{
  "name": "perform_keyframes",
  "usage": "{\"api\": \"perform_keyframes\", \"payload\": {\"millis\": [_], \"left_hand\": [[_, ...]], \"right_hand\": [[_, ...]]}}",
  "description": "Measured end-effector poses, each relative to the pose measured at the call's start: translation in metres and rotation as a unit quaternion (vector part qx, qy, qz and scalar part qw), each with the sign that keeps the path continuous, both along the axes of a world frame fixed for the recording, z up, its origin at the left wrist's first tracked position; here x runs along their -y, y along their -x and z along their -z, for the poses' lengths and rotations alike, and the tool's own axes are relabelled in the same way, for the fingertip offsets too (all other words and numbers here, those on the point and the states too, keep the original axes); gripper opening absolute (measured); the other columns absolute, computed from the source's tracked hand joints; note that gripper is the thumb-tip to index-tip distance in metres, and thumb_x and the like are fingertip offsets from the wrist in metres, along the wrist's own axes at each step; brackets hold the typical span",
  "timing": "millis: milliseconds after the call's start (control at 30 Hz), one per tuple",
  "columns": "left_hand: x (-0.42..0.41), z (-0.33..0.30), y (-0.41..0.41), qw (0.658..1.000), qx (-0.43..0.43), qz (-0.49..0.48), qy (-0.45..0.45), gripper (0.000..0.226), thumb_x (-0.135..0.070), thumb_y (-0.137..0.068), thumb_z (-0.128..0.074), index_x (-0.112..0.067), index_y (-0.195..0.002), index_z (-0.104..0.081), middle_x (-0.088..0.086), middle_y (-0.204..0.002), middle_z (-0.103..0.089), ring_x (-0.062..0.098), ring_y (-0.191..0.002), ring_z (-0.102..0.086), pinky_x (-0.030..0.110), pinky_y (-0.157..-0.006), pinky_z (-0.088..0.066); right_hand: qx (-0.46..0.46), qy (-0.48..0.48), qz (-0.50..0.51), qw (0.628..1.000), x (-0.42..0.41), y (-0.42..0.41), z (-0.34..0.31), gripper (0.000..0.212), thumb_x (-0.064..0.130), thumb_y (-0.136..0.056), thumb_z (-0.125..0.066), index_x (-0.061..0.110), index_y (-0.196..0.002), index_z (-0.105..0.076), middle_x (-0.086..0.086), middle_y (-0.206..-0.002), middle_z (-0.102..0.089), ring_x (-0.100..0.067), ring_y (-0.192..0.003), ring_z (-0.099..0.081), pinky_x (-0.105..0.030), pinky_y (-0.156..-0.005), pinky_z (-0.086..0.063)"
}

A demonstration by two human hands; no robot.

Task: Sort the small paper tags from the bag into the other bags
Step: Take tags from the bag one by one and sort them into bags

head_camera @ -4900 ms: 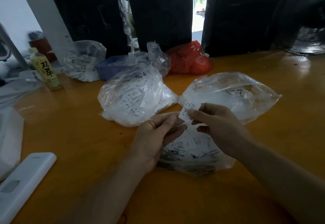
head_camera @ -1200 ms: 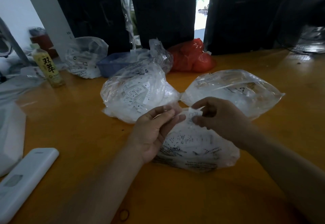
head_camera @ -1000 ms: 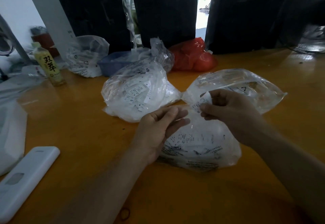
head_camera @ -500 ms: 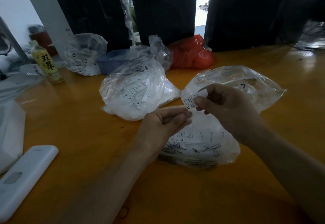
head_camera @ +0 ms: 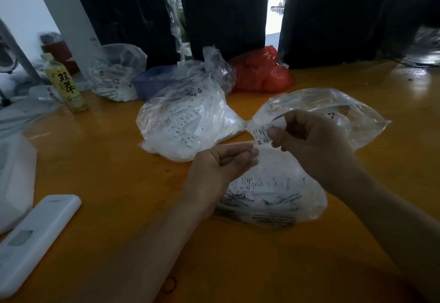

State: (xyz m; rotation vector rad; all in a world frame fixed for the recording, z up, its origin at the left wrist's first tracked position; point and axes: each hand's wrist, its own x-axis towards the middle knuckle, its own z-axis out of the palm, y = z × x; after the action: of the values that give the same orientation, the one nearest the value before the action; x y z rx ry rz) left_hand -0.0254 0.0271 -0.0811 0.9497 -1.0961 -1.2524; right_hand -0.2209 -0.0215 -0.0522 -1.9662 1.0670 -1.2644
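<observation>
The tag [head_camera: 261, 133], marked XS, is pinched between thumb and fingers of the right hand [head_camera: 314, 145], just above the near bag [head_camera: 273, 198]. The left hand [head_camera: 221, 167] pinches that bag's top edge with curled fingers. Farther left sits a full bag [head_camera: 183, 124]; farther right, a flatter bag [head_camera: 333, 107].

White black-printed tag [head_camera: 261, 133], orange table [head_camera: 114, 174], red bag [head_camera: 260, 71]

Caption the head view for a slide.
Right hand pinches a small white "XS" paper tag above clear plastic bags; left hand curled beside it.
</observation>
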Motion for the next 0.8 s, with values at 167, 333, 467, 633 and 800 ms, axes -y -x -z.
{"api": "perform_keyframes", "payload": {"millis": [167,333,467,633,800], "left_hand": [[-0.0017,-0.0009,0.0010,1.000,0.006,-0.007,0.006,0.028,-0.021,-0.079,-0.076,-0.015,-0.106,-0.079,0.010,-0.107,-0.080,0.025,-0.104,-0.077,0.024,-0.089,-0.059],[-0.0013,0.0001,0.0013,1.000,0.016,-0.013,0.012,0.016,-0.025,-0.079,-0.077,-0.028,-0.092,-0.085,0.010,-0.105,-0.080,0.025,-0.104,-0.077,0.025,-0.090,-0.060],[0.0000,0.0008,0.0004,1.000,0.009,-0.010,0.006,0.033,-0.025,-0.079,-0.078,-0.012,-0.109,-0.078,0.012,-0.108,-0.080,0.025,-0.105,-0.077,0.024,-0.090,-0.059],[0.0006,0.0021,0.0001,1.000,0.016,-0.016,0.016,0.028,-0.024,-0.081,-0.077,-0.013,-0.106,-0.080,0.012,-0.106,-0.080,0.025,-0.104,-0.077,0.025,-0.090,-0.060],[0.0012,0.0026,0.0003,0.999,0.035,-0.021,0.018,0.029,-0.026,-0.082,-0.076,-0.010,-0.105,-0.080,0.011,-0.102,-0.081,0.024,-0.101,-0.077,0.024,-0.089,-0.060]], "right_hand": [[-0.018,0.010,-0.004,1.000,-0.0009,-0.0032,0.0033,0.007,0.032,-0.093,-0.071,0.030,-0.088,-0.068,0.010,-0.081,-0.072,-0.013,-0.071,-0.068,-0.026,-0.064,-0.055],[-0.058,0.022,0.004,0.998,0.0003,-0.0050,0.0059,0.008,0.030,-0.093,-0.071,0.032,-0.086,-0.067,0.015,-0.081,-0.071,-0.005,-0.070,-0.066,-0.015,-0.060,-0.050],[-0.008,0.039,0.023,0.999,-0.0020,-0.0036,0.0026,0.008,0.032,-0.094,-0.070,0.031,-0.087,-0.067,0.008,-0.080,-0.071,-0.011,-0.068,-0.066,-0.018,-0.060,-0.052],[-0.060,0.041,0.026,0.997,-0.0018,-0.0056,0.0046,0.006,0.031,-0.093,-0.070,0.030,-0.089,-0.067,0.016,-0.082,-0.069,-0.006,-0.069,-0.064,-0.015,-0.060,-0.049],[-0.087,0.028,0.017,0.996,-0.0004,-0.0049,0.0064,0.006,0.030,-0.093,-0.071,0.031,-0.089,-0.067,0.020,-0.076,-0.066,0.001,-0.070,-0.062,-0.009,-0.062,-0.044]]}}
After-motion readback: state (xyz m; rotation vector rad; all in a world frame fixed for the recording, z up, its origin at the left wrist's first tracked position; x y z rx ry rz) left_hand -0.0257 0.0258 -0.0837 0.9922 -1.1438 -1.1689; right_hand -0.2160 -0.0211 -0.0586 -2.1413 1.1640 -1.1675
